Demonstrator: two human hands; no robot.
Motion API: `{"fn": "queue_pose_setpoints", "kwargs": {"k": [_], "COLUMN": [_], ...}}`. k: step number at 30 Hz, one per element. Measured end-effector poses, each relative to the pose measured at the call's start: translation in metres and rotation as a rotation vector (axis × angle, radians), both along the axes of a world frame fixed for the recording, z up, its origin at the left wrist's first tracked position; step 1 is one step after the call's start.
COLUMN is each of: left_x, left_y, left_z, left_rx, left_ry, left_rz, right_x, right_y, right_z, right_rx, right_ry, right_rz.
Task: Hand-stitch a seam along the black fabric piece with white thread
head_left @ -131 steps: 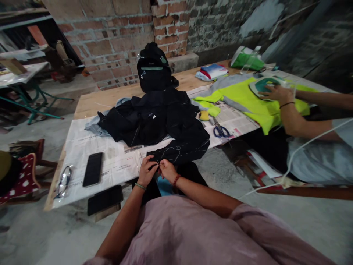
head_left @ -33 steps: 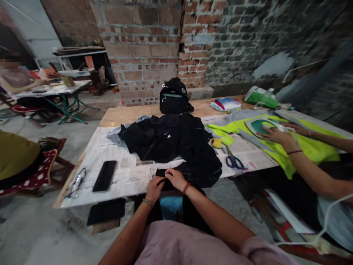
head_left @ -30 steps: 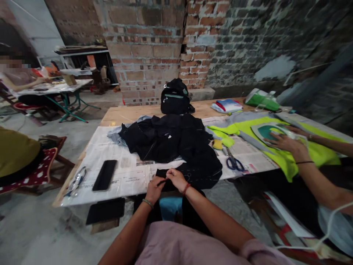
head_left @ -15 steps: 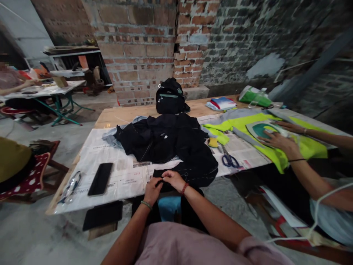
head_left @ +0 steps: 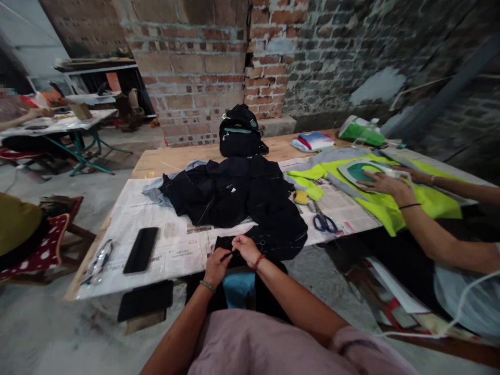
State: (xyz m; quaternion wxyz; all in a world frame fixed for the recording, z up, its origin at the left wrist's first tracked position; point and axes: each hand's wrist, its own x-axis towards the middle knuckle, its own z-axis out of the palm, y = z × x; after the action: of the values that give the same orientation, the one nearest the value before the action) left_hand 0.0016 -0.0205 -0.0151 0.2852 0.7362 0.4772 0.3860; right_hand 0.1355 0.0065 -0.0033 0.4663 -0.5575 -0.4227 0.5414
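A black garment (head_left: 269, 200) with pale stitched lines lies heaped on the newspaper-covered table, its near edge hanging over the front. My left hand (head_left: 216, 268) is closed on that near edge, thumb and fingers pinching a fold of it. Just to the right, my right hand (head_left: 247, 251) is closed in a pinch above the same edge. Whatever sits between its fingertips is too small to make out. Blue-handled scissors (head_left: 325, 221) and a small yellow piece (head_left: 300, 197) lie to the right of the garment.
A phone (head_left: 141, 250) and eyeglasses (head_left: 100, 260) lie on the left. At the back stand a black backpack (head_left: 240, 133) and folded cloths (head_left: 312, 140). On the right, a co-worker's hands press an iron (head_left: 357, 173) on a yellow-green garment (head_left: 425, 205).
My right hand has risen slightly off the fabric edge and away from my left, which keeps its pinch. The co-worker's iron has slid a little to the left. The view has shifted slightly.
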Motion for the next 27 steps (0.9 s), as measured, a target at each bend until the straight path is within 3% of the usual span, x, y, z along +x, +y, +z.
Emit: {"fn": "queue_pose_setpoints", "kwargs": {"k": [10,21,27], "left_x": [-0.004,-0.003,-0.003], "left_y": [-0.001,-0.001,-0.001], "left_z": [0.0,-0.003,-0.002], "left_rx": [0.072,0.066,0.121], "left_ry": [-0.081,-0.064,-0.059], "left_rz": [0.05,0.047,0.034], "right_x": [0.002,-0.003,0.0], "right_y": [0.0,0.001,0.003], "right_z": [0.002,-0.009,-0.001], "right_rx": [-0.014,0.082,0.007], "right_ry": [0.066,-0.258,-0.104], "right_rz": [-0.045,0.116,0.005]}}
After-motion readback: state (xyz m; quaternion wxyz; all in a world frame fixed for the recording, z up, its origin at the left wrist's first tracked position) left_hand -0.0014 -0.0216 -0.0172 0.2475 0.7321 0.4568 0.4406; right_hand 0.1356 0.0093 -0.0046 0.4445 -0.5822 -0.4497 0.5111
